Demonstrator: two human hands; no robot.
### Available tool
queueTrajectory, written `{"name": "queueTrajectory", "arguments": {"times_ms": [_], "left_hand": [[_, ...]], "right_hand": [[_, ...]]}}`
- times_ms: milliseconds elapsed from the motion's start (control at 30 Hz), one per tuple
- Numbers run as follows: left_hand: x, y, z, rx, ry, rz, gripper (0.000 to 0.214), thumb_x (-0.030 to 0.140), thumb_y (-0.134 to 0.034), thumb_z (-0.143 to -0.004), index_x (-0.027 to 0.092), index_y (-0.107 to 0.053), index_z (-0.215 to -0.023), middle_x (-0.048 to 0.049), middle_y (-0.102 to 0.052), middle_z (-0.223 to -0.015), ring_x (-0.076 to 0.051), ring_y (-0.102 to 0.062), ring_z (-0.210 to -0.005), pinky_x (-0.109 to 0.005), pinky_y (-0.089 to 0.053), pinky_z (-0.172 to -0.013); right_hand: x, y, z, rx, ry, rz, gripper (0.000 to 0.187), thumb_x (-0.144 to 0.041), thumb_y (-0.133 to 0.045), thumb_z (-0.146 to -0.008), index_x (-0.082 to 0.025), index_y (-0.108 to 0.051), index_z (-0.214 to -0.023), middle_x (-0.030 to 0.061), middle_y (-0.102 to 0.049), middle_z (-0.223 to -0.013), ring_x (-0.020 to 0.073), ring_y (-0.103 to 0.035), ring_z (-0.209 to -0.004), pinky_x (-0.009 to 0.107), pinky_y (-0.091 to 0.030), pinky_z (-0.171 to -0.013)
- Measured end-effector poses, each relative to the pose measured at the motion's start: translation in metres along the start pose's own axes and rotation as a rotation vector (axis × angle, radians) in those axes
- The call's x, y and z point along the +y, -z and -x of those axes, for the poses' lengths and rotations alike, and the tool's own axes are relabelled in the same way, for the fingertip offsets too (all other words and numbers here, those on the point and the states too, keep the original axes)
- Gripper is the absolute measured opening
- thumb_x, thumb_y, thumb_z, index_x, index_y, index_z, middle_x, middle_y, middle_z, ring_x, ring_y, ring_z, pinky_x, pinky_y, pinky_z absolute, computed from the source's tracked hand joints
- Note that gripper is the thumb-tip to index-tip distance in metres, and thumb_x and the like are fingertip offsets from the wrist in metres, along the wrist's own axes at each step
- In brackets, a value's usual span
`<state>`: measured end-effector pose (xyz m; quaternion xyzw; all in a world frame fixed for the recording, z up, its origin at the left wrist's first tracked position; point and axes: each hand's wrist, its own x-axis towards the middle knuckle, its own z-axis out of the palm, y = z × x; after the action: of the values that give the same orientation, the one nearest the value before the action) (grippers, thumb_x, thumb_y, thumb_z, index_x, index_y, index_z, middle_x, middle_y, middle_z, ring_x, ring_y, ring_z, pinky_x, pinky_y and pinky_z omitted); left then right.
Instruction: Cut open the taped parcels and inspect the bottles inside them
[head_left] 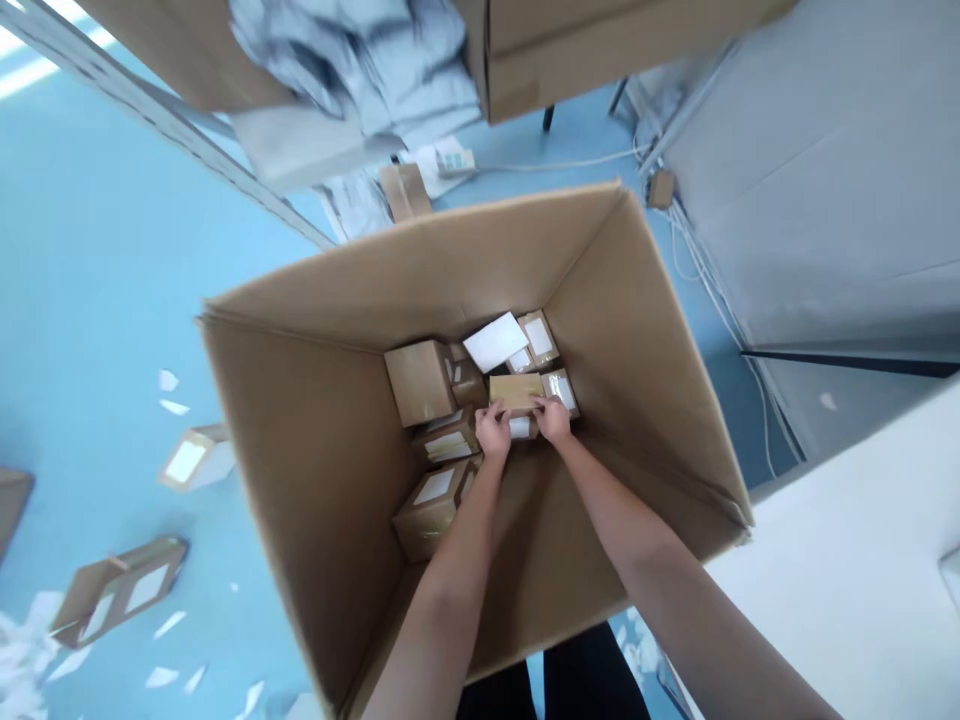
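Blue floor spreads across the left of the frame, and a big open carton fills the middle, its walls framing everything inside. Along the top edge sits another brown carton, with crumpled grey-white material to its left.

Inside the big carton, packages gather in the middle of the frame. The largest are a plain box at the left of the group and a labelled box below it, near the left forearm. A flat white piece lies tilted at the top of the group.

Just below that is the small brown box — right at the centre, with labelled boxes close about it. Both bare hands grip it: the left hand has its fingers at the lower left corner, the right hand pinches the lower right.

Smallest of all, white scraps dot the floor at lower left.
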<state>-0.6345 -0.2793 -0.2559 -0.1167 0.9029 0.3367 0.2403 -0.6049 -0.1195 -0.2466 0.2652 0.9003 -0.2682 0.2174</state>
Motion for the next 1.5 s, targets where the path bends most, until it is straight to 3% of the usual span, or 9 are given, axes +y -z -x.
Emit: {"name": "queueTrajectory", "arguments": {"times_ms": [333,600,767,900,1000,1167,1300,1400,1500], "left_hand": [[0.15,0.187,0.103,0.191,-0.423,0.051,0.035,0.031,-0.073,-0.095,0.029,-0.078,-0.129,-0.006,-0.067,-0.106,-0.021,-0.069,-0.096,-0.03,-0.053,-0.093],[0.278,0.242,0.211,0.046,-0.83,0.082,0.039,0.037,-0.068,-0.097,0.033,-0.074,-0.135,-0.0056,-0.064,-0.106,-0.021,-0.066,-0.099,-0.03,-0.051,-0.093],[0.334,0.212,0.298,-0.152,-1.025,0.021,0.041,0.036,-0.069,-0.094,0.031,-0.075,-0.135,-0.0053,-0.065,-0.107,-0.021,-0.067,-0.098,-0.029,-0.051,-0.094],[0.352,0.148,0.383,-0.29,-1.111,-0.028,0.039,0.034,-0.065,-0.095,0.029,-0.077,-0.132,-0.0071,-0.068,-0.107,-0.023,-0.069,-0.099,-0.031,-0.051,-0.093],[0.339,0.082,0.452,-0.419,-1.158,-0.06,0.033,0.034,-0.062,-0.097,0.027,-0.08,-0.124,-0.0073,-0.07,-0.103,-0.022,-0.07,-0.098,-0.031,-0.051,-0.093],[0.266,-0.02,0.539,-0.607,-1.039,-0.232,0.031,0.038,-0.074,-0.09,0.026,-0.08,-0.117,-0.0087,-0.073,-0.111,-0.024,-0.072,-0.101,-0.033,-0.054,-0.094],[0.222,-0.062,0.553,-0.652,-1.011,-0.166,0.043,0.028,-0.071,-0.089,0.025,-0.07,-0.132,-0.0094,-0.072,-0.127,-0.024,-0.07,-0.116,-0.033,-0.052,-0.104],[0.214,-0.07,0.54,-0.705,-0.894,-0.097,0.059,0.021,-0.07,-0.086,0.024,-0.059,-0.144,-0.0098,-0.071,-0.135,-0.024,-0.066,-0.127,-0.034,-0.051,-0.109],[0.215,-0.069,0.529,-0.773,-0.788,-0.102,0.057,0.025,-0.07,-0.086,0.024,-0.058,-0.142,-0.0109,-0.067,-0.144,-0.025,-0.063,-0.133,-0.036,-0.051,-0.111]], "right_hand": [[-0.099,0.206,0.137,0.379,0.17,-0.108,0.039,-0.017,-0.063,-0.097,-0.028,-0.076,-0.132,0.0067,-0.068,-0.113,0.0191,-0.07,-0.101,0.028,-0.055,-0.097],[-0.074,0.34,0.28,0.668,0.055,-0.072,0.038,-0.022,-0.061,-0.101,-0.03,-0.074,-0.136,0.006,-0.065,-0.109,0.0189,-0.068,-0.094,0.027,-0.052,-0.089],[-0.015,0.373,0.373,0.777,-0.196,-0.089,0.037,-0.023,-0.059,-0.103,-0.03,-0.073,-0.137,0.0066,-0.065,-0.113,0.0188,-0.069,-0.095,0.026,-0.05,-0.087],[0.056,0.368,0.453,0.814,-0.413,-0.178,0.038,-0.024,-0.056,-0.104,-0.03,-0.073,-0.138,0.008,-0.065,-0.114,0.0201,-0.069,-0.097,0.026,-0.049,-0.087],[0.119,0.333,0.513,0.847,-0.585,-0.264,0.04,-0.024,-0.052,-0.106,-0.029,-0.071,-0.141,0.0089,-0.064,-0.115,0.0203,-0.069,-0.097,0.026,-0.048,-0.087],[0.2,0.235,0.59,0.757,-0.811,-0.386,0.044,-0.017,-0.05,-0.105,-0.026,-0.066,-0.144,0.0108,-0.065,-0.12,0.0195,-0.07,-0.096,0.026,-0.047,-0.085],[0.239,0.192,0.626,0.665,-0.737,-0.504,0.054,-0.018,-0.058,-0.099,-0.027,-0.057,-0.151,0.0063,-0.072,-0.112,0.02,-0.07,-0.096,0.026,-0.046,-0.082],[0.262,0.197,0.634,0.68,-0.7,-0.547,0.04,-0.03,-0.055,-0.103,-0.023,-0.065,-0.141,0.0065,-0.074,-0.107,0.0223,-0.069,-0.102,0.028,-0.047,-0.084],[0.277,0.214,0.626,0.741,-0.658,-0.52,0.044,-0.034,-0.054,-0.103,-0.021,-0.063,-0.144,0.0117,-0.066,-0.136,0.0246,-0.061,-0.126,0.029,-0.047,-0.094]]}}
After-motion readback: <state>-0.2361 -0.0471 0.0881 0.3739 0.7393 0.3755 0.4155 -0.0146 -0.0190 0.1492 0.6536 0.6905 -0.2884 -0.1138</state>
